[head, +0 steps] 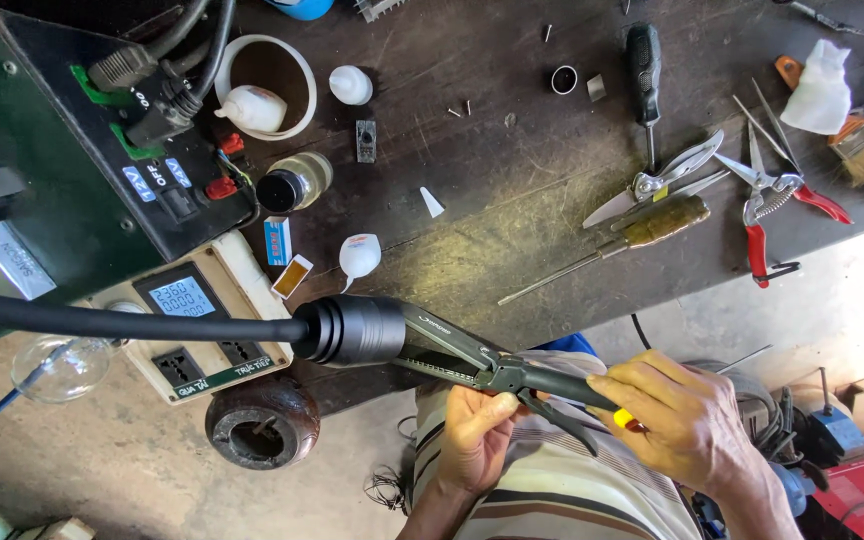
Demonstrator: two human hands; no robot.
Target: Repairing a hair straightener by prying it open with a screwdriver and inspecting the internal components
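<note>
A dark folding tool (512,375) is gripped by both closed hands, left (477,435) and right (682,420), below the tabletop (512,200).

Bright, even daylight; the dark table (512,200) shows a soft sheen around the pruning shears (777,195), which cast short, faint shadows. Focus is sharp at centre, with a blurred object and mild wide-angle bending far left of the shears.

Worn wood, bright steel, matt plastic

The workbench (512,190) was rough, scratched dark wood; the shears (664,178) gleamed as bare metal; the tool's dark barrel (352,329) looked smooth, satin-matt; red cutter grips (822,205) shone like glossy plastic.
</note>
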